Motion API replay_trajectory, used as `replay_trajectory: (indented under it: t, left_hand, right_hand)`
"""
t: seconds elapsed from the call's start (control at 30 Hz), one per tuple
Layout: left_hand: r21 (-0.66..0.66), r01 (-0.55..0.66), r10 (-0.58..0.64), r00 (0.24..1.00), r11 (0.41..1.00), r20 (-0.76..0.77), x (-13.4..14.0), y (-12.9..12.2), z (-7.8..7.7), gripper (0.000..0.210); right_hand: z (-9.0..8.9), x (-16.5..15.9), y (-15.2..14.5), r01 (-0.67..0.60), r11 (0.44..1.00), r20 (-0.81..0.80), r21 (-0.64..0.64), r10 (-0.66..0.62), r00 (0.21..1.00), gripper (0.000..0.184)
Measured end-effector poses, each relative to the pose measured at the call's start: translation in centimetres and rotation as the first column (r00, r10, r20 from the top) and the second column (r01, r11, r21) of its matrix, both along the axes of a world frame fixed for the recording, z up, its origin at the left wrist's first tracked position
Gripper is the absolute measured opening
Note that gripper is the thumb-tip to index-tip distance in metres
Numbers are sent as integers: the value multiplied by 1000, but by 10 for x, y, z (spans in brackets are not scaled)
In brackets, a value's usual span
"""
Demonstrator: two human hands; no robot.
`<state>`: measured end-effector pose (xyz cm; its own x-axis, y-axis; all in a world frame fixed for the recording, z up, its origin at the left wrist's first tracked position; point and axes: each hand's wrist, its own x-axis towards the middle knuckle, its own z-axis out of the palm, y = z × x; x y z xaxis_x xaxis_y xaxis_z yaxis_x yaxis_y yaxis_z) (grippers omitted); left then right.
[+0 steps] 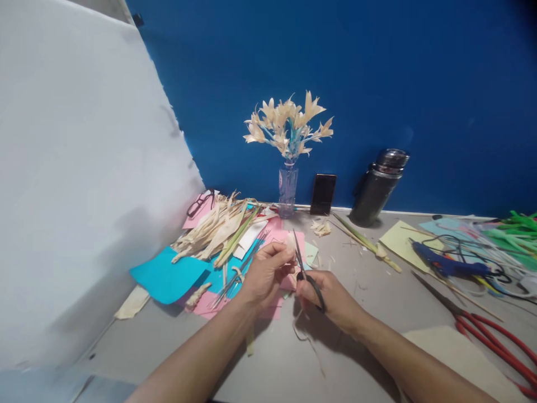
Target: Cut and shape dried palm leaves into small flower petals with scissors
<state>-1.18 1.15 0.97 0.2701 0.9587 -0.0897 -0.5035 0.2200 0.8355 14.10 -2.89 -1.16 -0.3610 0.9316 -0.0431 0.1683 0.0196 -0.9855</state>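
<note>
Between the closed fingertips of my left hand [268,268] is a small pale piece of corn husk [290,240]. My right hand [329,294] grips a small pair of scissors [300,254] with dark handles. Their blades point up and lie right beside the husk piece; whether they touch it I cannot tell. Below my hands a thin strip [311,341] curls on the table. Behind my left hand dried corn husks [216,224] are heaped on pink and blue paper [170,274]. A clear bottle [287,187] holds pale husk flowers [289,120] farther back.
A phone [323,194] and a dark thermos [378,187] stand by the blue wall. On the right lie a blue glue gun [448,260] with wires, large red-handled scissors [490,336] and green pipe cleaners [518,235]. Eyeglasses [200,202] rest at the back left.
</note>
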Motion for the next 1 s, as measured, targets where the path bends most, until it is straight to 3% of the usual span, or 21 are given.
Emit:
replay_trajectory:
  t: [0.27, 1.0]
  left_hand:
    - [-38, -43, 44, 999, 998, 13, 4, -3, -2, 25]
    - [-32, -4, 5, 1000, 999, 29, 0, -1, 1, 23]
  right_hand:
    - [-3, -1, 2, 23, 1000, 2, -6, -23, 1000, 55]
    - [-6, 0, 1, 53, 999, -58, -2, -53, 997, 56]
